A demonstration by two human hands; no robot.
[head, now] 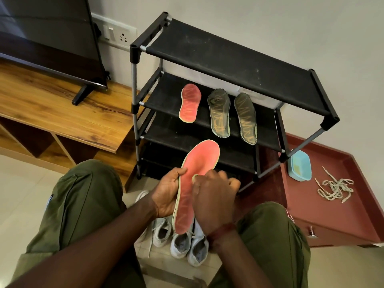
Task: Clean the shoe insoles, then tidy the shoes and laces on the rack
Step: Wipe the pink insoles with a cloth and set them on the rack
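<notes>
A red insole [199, 163] with a pale green edge stands upright between my knees. My left hand [166, 194] grips its left edge, thumb over the rim. My right hand [212, 196] lies curled against its face; whether it holds anything is hidden. A second red insole [190, 103] and two dark insoles [219, 113] [246, 118] lie on a middle shelf of the black shoe rack [228, 53]. Pale grey shoes [180, 242] stand on the floor below my hands. Loose laces [334, 189] lie on the red cabinet top.
A light blue tub [300, 165] sits on the red cabinet [332, 215] right of the rack. A wooden TV unit [52, 107] with a television [47, 34] stands at the left. A wall socket [122, 37] is behind the rack.
</notes>
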